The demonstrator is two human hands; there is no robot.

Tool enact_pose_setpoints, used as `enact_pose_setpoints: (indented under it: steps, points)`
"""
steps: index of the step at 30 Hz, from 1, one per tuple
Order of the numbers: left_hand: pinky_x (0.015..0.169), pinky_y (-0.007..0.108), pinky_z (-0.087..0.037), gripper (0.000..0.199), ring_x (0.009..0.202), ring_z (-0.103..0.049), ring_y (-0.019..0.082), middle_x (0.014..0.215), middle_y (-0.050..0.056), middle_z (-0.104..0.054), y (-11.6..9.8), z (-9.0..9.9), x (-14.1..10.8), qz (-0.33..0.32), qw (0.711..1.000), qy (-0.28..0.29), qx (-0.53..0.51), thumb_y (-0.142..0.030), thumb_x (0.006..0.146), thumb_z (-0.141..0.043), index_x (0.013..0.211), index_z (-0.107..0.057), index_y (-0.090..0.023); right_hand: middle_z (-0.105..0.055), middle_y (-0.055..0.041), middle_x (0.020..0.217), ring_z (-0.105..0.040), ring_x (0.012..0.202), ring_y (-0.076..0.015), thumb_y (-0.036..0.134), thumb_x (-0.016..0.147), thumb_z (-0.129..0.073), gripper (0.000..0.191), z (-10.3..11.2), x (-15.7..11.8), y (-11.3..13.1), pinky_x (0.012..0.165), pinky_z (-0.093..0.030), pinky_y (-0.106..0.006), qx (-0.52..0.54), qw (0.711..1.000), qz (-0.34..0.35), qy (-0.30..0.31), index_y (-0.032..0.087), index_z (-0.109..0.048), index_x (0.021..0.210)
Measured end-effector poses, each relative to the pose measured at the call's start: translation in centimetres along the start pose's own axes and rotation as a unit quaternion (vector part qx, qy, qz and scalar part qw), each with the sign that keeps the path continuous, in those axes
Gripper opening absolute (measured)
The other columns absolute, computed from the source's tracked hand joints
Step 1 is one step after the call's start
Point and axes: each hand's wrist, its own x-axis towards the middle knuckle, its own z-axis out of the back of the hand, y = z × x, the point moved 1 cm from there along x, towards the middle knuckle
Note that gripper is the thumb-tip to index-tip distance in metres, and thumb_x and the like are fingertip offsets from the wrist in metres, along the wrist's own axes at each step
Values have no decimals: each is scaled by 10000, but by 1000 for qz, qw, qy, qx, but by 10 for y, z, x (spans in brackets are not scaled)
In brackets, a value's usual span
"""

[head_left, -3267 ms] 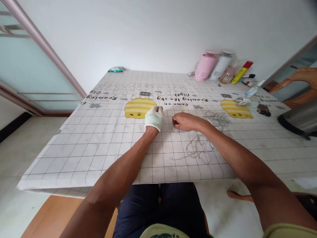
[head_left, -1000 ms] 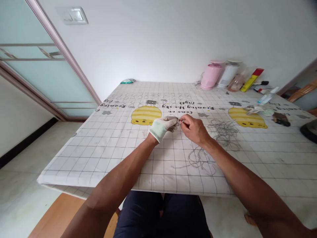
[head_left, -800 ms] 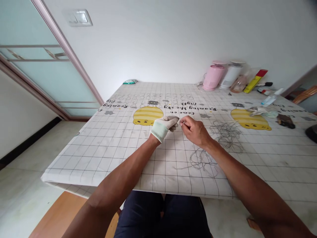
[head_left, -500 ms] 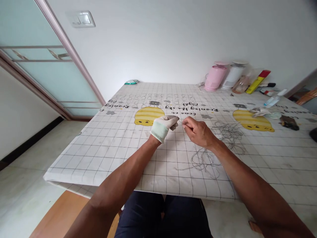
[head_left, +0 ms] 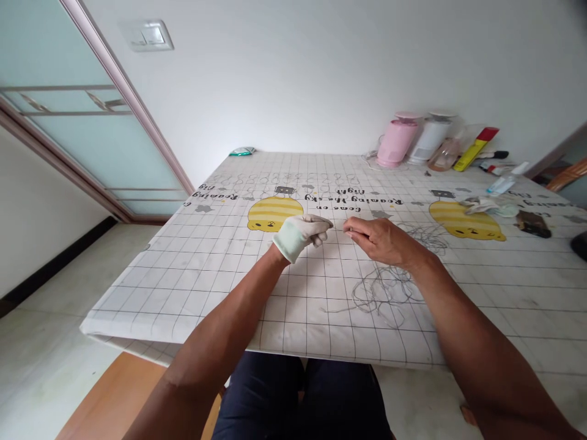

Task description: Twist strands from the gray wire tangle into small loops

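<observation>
- Near the middle of the tabletop [head_left: 215, 305], the gloved left hand [head_left: 300, 235] is keeping its fingers [head_left: 316, 223] curled over a small grey bit, too small to name. The bare right hand [head_left: 383, 238] is hovering just beside it, its fingers [head_left: 353, 225] drawn nearly together; I cannot tell whether they are gripping a fine strand.
- A tangled grey wire [head_left: 380, 290] is lying in loose loops below the right hand, and a second tangle [head_left: 428, 235] is lying beyond it.
- Anything that thin could be slipping from the bare fingers, because so little is pinched between them. The right forearm [head_left: 454, 299] could also be snagging the loops if it drags low across them.
- A gridded cover printed with yellow striped bears is spreading over the tabletop. A pink flask [head_left: 397, 143], a white canister [head_left: 428, 137] and a yellow tube [head_left: 474, 150] are standing by the wall.
- A frosted sliding door [head_left: 92, 140] is standing to the left, above a tiled floor [head_left: 46, 360].
</observation>
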Motion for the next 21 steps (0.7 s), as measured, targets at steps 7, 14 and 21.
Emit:
enact_pose_setpoints:
  steps: [7,14,21]
  points:
    - [566,245,-475,275,581,-575,105,653,26,-676,-5,-3,-1,8,998,11,69,-146,840,-696,1078,-826,-101,-574,30,662,-456,567,-156,342,1064,-535,179,8,-3,-6,590,-354,-312,23,1000,-16,1,286,-704,1084]
    - [590,246,-486,260,598,-578,107,668,18,-690,-10,-7,-5,-2,993,0,121,-135,826,-688,1041,-833,-126,-569,41,648,-461,558,-143,303,1042,-555,182,8,-4,-8,589,-365,-302,37,999,-18,5,283,-732,1082]
    - [603,262,-462,252,603,-557,109,700,14,-659,4,1,7,-24,1000,13,-7,-258,835,-755,1040,-763,-112,-679,-1,744,-631,660,-181,458,1031,-636,282,16,-5,-14,624,-514,-314,210,972,-102,31,248,-705,1207]
